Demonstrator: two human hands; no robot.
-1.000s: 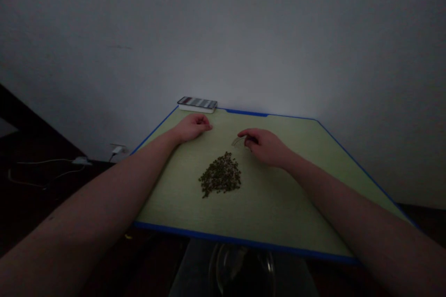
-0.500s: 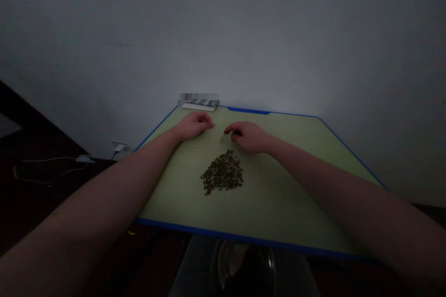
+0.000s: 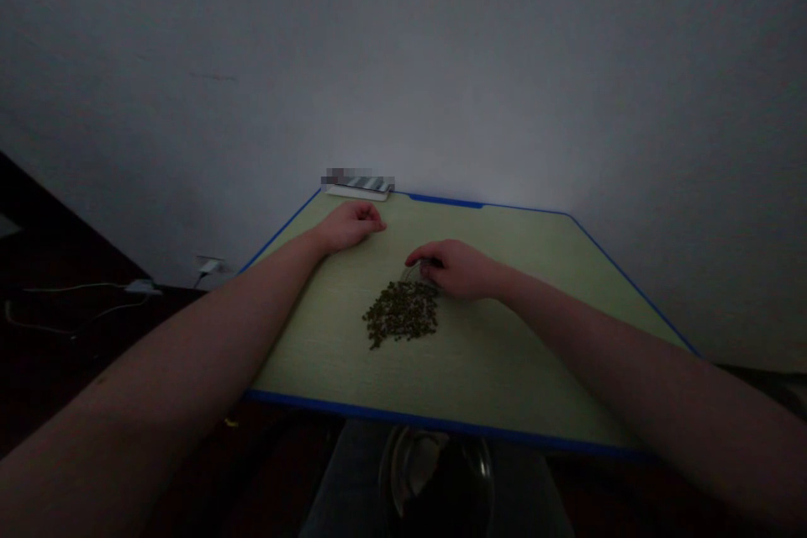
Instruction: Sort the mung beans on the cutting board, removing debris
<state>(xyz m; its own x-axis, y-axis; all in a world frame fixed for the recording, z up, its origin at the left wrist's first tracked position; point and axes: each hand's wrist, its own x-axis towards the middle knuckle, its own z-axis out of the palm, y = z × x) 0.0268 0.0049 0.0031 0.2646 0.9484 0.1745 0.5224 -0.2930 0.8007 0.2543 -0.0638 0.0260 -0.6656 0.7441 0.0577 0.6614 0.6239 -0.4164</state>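
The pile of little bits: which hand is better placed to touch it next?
Probably the right hand: it holds a thin, curved thing at the far edge of the pile. The left hand is farther away, with nothing visible in it.

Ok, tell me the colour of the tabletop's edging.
The edging is blue, around a pale green tabletop; best seen in the head view, near side.

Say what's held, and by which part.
The right hand holds a clear, curved object between its fingers; which part is gripped cannot be told. Left hand: nothing visible.
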